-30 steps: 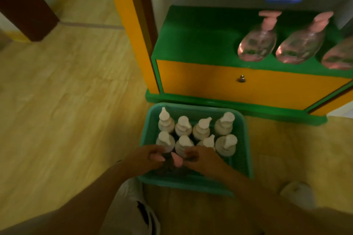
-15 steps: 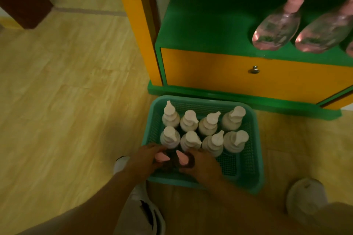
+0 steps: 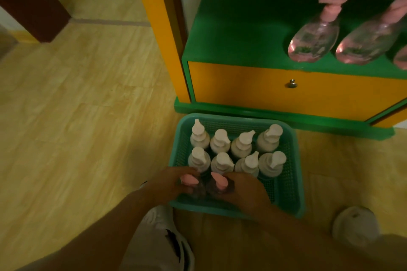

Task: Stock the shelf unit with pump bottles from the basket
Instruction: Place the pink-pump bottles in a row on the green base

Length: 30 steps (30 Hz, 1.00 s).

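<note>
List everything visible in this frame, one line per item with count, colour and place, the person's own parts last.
basket: 1, teal, on the floor before the shelf unit
white pump bottles: 8, upright in two rows in the basket
pink-pump bottles in hand: 2, clear, at the basket's near edge
shelf bottles: 2 whole, a third cut off, pink, on the green shelf
shelf unit: 1, green and orange, with a drawer knob
left hand: 1, on the left pink-pump bottle
right hand: 1, on the right one
shoes: 2, white, on the floor

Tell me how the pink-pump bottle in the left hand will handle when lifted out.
The pink-pump bottle looks clear and rigid, so probably stiff but smooth; a slack grip could slip. The white bottles stand close behind it, so it may knock one. Its fill level is hidden by the left hand.
</note>
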Tool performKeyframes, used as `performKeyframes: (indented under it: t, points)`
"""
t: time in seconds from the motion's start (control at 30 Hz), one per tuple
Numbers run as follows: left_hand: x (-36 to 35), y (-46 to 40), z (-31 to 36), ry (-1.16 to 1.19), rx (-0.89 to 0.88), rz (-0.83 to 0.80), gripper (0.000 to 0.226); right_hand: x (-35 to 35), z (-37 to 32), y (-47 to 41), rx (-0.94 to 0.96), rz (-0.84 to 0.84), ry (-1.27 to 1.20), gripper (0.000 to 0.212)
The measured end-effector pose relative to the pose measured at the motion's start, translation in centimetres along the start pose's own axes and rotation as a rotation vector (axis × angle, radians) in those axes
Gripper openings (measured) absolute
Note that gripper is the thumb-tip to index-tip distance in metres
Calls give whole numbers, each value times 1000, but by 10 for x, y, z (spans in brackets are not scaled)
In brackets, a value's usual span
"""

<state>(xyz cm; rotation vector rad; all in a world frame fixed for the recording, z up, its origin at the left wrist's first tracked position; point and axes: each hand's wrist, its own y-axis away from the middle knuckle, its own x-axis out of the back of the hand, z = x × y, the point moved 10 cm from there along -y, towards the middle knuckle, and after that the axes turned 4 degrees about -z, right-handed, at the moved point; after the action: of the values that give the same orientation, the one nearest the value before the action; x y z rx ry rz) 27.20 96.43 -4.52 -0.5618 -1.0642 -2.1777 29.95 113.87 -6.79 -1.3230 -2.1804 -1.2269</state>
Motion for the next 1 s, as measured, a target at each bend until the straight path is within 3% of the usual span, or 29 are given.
performKeyframes:
  t: [0.17, 0.3, 0.4, 0.57, 0.73, 1.0]
  points:
    - [38, 17, 34, 12, -45, 8, 40, 57, -25, 30, 79, 74, 10, 35]
    - [69, 33, 69, 20, -101, 57, 37, 98, -36, 51, 81, 125, -17, 38]
    - [93, 41, 89, 211, -122, 116, 26, 124, -49, 65, 130, 114, -5, 39]
    - [137, 50, 134, 520, -201, 264, 27, 203, -79, 91, 211, 223, -88, 40]
    - [190, 51, 178, 506, -313, 367, 26, 277, -99, 94, 274, 334, -240, 19]
    - [246, 29, 207, 439, -382, 496, 26, 335, -109, 64, 337, 494, -234, 33]
